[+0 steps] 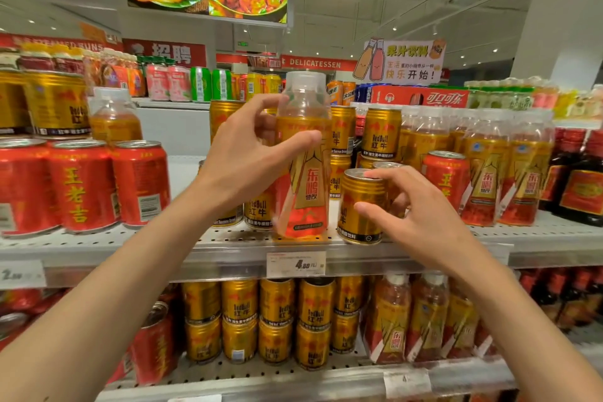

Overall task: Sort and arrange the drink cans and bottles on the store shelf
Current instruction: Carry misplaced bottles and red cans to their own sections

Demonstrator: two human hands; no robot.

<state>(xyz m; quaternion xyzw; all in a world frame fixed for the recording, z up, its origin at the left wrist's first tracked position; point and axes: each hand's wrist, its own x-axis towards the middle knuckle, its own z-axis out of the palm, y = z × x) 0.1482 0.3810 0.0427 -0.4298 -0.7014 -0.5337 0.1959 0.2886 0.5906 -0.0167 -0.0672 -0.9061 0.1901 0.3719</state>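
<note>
My left hand (251, 153) grips a clear bottle of orange drink (305, 179) with a gold and red label, held upright at the front of the upper shelf (228, 241). My right hand (414, 209) curls its thumb and fingers round a gold Red Bull can (359, 206) that stands near the shelf's front edge, just right of the bottle. More gold cans (381, 132) are stacked behind. Matching bottles (486, 173) stand in a row to the right.
Red herbal-tea cans (81, 186) fill the shelf's left side, and one red can (445, 173) stands among the bottles on the right. Dark bottles (580, 179) are at the far right. A price tag (295, 264) hangs below. The lower shelf (293, 378) holds gold cans and bottles.
</note>
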